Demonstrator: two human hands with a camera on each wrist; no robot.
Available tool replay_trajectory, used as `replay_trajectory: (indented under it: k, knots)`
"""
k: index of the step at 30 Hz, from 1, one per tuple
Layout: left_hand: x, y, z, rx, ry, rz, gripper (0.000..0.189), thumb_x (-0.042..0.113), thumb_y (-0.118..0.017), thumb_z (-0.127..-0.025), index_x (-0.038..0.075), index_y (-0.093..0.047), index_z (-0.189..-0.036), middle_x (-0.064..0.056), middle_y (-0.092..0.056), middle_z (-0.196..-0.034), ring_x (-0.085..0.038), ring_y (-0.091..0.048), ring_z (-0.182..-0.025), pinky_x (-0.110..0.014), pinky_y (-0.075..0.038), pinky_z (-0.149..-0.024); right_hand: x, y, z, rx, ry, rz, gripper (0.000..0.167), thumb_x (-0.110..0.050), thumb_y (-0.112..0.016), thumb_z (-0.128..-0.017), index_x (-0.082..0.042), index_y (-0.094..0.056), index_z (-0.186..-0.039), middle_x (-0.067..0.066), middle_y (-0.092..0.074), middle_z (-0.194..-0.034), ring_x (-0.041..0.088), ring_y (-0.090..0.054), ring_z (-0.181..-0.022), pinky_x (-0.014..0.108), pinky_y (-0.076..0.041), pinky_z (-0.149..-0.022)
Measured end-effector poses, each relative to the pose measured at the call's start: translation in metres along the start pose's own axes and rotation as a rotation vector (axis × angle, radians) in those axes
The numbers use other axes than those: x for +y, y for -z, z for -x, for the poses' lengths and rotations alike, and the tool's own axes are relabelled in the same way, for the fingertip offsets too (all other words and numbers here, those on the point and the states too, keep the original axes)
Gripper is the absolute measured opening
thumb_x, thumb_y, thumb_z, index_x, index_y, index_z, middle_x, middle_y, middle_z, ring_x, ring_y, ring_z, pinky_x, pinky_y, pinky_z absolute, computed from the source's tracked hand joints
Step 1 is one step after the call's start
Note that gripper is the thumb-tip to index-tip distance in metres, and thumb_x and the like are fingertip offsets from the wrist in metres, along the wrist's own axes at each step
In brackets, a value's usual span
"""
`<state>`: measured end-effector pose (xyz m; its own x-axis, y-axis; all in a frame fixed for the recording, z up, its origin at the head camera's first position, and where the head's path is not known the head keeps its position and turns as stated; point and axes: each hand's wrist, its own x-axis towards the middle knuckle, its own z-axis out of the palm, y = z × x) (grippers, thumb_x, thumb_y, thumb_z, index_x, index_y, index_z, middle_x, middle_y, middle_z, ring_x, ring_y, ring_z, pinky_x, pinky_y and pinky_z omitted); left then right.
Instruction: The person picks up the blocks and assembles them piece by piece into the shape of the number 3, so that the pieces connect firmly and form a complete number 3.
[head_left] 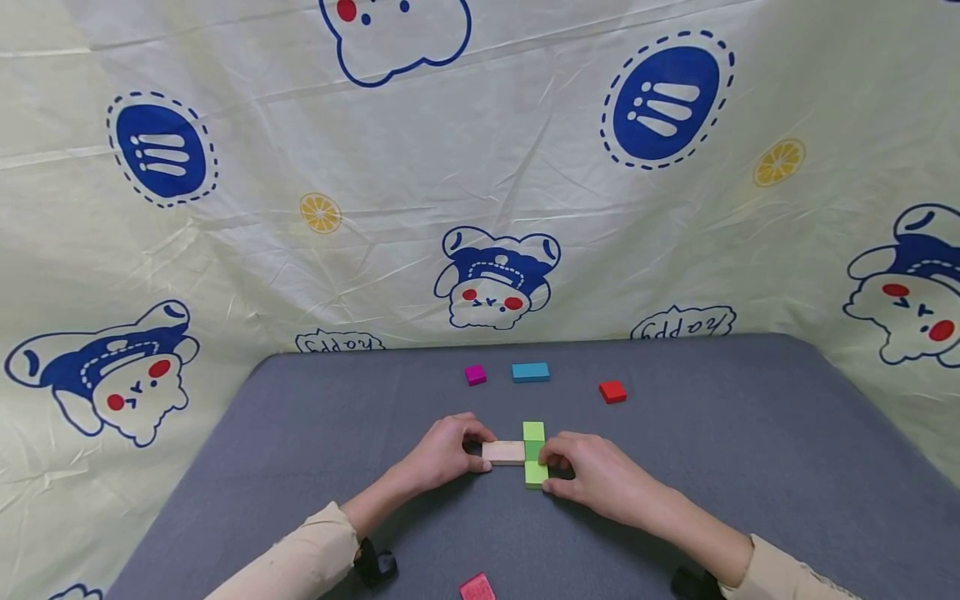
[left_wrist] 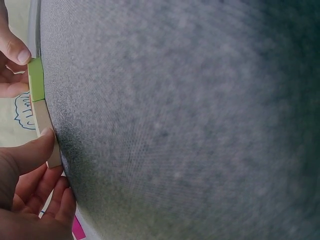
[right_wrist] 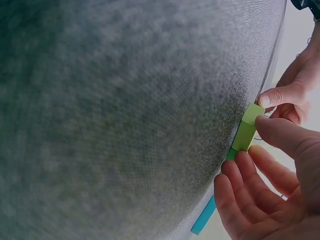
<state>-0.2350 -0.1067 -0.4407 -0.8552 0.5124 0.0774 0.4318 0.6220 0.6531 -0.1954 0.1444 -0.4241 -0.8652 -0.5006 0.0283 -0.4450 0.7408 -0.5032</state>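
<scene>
A pale wooden block (head_left: pixel 504 452) lies flat, its right end against a darker green block (head_left: pixel 534 451). One light green block (head_left: pixel 533 431) adjoins the green one on the far side, another light green block (head_left: pixel 536 474) on the near side. My left hand (head_left: pixel 447 450) pinches the wooden block's left end between thumb and fingers. From the right, my right hand (head_left: pixel 600 473) has its thumb on the near light green block and a fingertip by the darker green one. In the right wrist view the thumb (right_wrist: pixel 280 132) and fingers hold that near block.
Toward the table's far edge lie a magenta block (head_left: pixel 476 375), a blue block (head_left: pixel 530 372) and a red block (head_left: pixel 612 392). A pinkish-red block (head_left: pixel 477 587) sits at the near edge of the view. Behind the grey table (head_left: pixel 337 400) hangs a printed cloth (head_left: pixel 390 158).
</scene>
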Motion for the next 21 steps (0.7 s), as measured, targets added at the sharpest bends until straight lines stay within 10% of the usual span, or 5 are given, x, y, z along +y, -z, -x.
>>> replay_trajectory:
  k: [21]
  knots:
    - [0.002,0.001,0.001,-0.002,0.0,0.006,0.026,0.008,-0.081,-0.08,0.009,-0.075,-0.105,0.006,-0.061,-0.092,-0.014,-0.057,-0.087,-0.029,-0.046,-0.081,0.006,0.013,0.022,0.026,-0.015,-0.018,0.023,-0.024,-0.079,-0.083,-0.022,-0.07,-0.104,-0.015,-0.06,-0.094,0.008,-0.055,-0.085,0.033,-0.049,-0.075]
